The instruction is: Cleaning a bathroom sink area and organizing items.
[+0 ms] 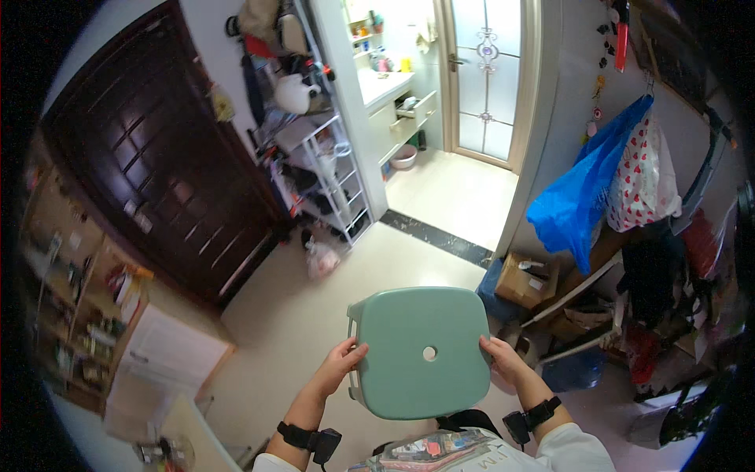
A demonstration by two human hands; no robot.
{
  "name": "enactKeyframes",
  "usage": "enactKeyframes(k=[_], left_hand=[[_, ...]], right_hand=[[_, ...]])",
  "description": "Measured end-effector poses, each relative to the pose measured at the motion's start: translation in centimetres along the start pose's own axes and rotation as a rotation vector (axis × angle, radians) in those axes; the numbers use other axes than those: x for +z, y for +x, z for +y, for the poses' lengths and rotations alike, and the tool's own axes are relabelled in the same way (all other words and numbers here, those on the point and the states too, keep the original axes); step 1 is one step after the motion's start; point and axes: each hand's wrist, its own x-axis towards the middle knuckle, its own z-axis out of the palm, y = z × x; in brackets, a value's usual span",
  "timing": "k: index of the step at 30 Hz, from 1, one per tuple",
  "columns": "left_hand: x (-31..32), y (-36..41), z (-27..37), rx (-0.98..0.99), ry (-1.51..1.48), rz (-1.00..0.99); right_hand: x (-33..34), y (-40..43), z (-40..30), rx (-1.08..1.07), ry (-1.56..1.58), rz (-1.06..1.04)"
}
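A green plastic stool (pixel 407 321) is held in front of my body, its flat square seat facing up toward me. A round hole pierces the seat near its middle. My left hand (pixel 342 361) grips the left rim, thumb over the edge of the seat. On the opposite rim, my right hand (pixel 500 354) has its thumb on top, with the other fingers hidden beneath. Most of the stool's legs are hidden under the seat; part of the slotted left side shows.
Ahead, a doorway with a dark stone threshold (pixel 436 238) leads to a washroom with a glass-paned door (pixel 488 76). A white rack (pixel 336 177) and tied plastic bag (pixel 322 259) stand left of it. Cardboard box (pixel 528 280), hanging blue bag (pixel 581 183) and cluttered shelving are rightward; white cabinet (pixel 168 348) leftward.
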Motion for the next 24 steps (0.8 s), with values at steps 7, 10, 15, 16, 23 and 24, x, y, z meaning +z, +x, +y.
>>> enactKeyframes(k=[7,10,15,16,23,24], left_hand=[[-3.5,18.6,9.0,-0.015,0.120,0.008],[-5.2,24.7,12.9,0.036,0.112,0.064],[-8.6,38.0,17.6,-0.001,0.057,0.083],[-9.2,41.5,18.2,0.001,0.040,0.060],[-7.2,63.9,25.9,0.030,0.193,-0.077],[-6.5,67.4,26.6,0.068,0.170,-0.149]], right_hand=[[-1.8,16.4,-9.5,-0.086,0.025,0.034],[-1.6,22.2,-14.4,-0.127,0.047,0.009],[-2.8,33.7,-23.4,-0.223,-0.068,0.028],[-3.3,36.0,-25.3,-0.277,-0.097,0.053],[-9.8,48.1,-35.2,-0.290,-0.085,0.343],[-10.9,48.8,-36.7,-0.334,-0.072,0.371]])
